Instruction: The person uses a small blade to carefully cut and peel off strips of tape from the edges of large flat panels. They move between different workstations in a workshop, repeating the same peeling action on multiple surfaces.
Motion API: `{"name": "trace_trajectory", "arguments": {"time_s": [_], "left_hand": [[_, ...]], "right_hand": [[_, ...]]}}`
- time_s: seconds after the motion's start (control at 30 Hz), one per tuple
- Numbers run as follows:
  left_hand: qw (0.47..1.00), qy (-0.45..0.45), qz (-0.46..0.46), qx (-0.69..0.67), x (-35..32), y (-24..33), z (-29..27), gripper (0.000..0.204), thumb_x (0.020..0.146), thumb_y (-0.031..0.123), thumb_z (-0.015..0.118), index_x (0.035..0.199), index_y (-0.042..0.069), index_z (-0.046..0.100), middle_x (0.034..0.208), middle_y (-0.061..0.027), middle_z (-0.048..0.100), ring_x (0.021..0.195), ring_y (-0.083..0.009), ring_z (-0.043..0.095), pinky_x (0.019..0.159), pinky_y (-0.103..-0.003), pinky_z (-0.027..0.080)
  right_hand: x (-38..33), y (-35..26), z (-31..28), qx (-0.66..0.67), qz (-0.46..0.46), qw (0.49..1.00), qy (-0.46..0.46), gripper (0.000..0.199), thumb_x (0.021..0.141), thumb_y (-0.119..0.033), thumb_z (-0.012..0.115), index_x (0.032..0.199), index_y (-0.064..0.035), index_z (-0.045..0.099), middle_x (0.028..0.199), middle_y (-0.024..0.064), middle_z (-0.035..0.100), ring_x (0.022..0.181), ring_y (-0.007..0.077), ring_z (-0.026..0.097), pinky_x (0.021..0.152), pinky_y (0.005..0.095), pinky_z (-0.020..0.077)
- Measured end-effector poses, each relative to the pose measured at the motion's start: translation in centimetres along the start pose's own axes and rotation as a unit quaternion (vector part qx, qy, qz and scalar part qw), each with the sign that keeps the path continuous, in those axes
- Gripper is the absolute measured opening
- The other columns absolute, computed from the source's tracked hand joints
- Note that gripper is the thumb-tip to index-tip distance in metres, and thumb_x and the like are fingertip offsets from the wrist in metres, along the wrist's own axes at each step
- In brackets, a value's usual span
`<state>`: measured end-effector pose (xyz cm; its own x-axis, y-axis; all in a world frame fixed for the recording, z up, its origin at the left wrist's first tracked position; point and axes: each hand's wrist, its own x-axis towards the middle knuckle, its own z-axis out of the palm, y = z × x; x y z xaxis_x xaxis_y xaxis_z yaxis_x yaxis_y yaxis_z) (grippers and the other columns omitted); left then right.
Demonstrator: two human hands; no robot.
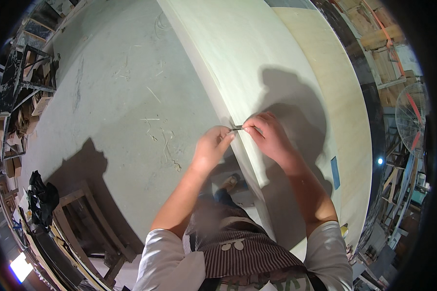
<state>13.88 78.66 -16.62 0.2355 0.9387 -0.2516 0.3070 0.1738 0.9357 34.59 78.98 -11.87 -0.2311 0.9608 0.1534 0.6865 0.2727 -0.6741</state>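
Note:
Both my hands meet at the left edge of a long pale sheet-topped workbench (pixel 247 53). Between them is a small, thin dark object (pixel 236 128), too small to name. My left hand (pixel 212 146) pinches its left end with thumb and fingers, just off the bench edge. My right hand (pixel 268 132), above the pale surface, pinches the other end between thumb and forefinger. My shadow falls across the sheet to the right of my right arm.
A blue strip (pixel 335 173) lies on the bench's right part. Thin scraps (pixel 167 148) litter the grey floor at left. A wooden frame (pixel 90 228) and black bag (pixel 41 199) stand lower left. A loaded rack (pixel 26 92) is far left, a fan (pixel 412 119) far right.

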Motion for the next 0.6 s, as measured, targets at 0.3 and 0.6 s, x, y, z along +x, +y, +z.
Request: {"name": "trace_trajectory", "arguments": {"time_s": [0.3, 0.6], "left_hand": [[0.996, 0.043, -0.006, -0.075, 5.3, -0.5, 0.9, 0.021, 0.097, 0.02, 0.062, 0.089, 0.001, 0.064, 0.07, -0.0076, 0.059, 0.066, -0.0138, 0.052, 0.062, -0.031, 0.045], [0.987, 0.018, 0.009, -0.162, 7.1, -0.6, 0.5, 0.018, 0.099, 0.016, 0.06, 0.088, 0.002, 0.062, 0.073, -0.0012, 0.057, 0.068, -0.0102, 0.05, 0.062, -0.028, 0.044]], "right_hand": [[5.6, 1.9, 2.9, -0.091, 0.015, 0.993, 0.077, 0.003, 0.084, -0.011, 0.069, 0.084, -0.0136, 0.068, 0.092, -0.0005, 0.066, 0.096, 0.0266, 0.058, 0.085, 0.0402, 0.0458], [6.8, 2.0, 2.7, -0.107, -0.002, 0.993, 0.057, 0.006, 0.082, -0.008, 0.07, 0.086, -0.0116, 0.068, 0.089, 0.0036, 0.065, 0.092, 0.0276, 0.06, 0.083, 0.0405, 0.0489]]}}
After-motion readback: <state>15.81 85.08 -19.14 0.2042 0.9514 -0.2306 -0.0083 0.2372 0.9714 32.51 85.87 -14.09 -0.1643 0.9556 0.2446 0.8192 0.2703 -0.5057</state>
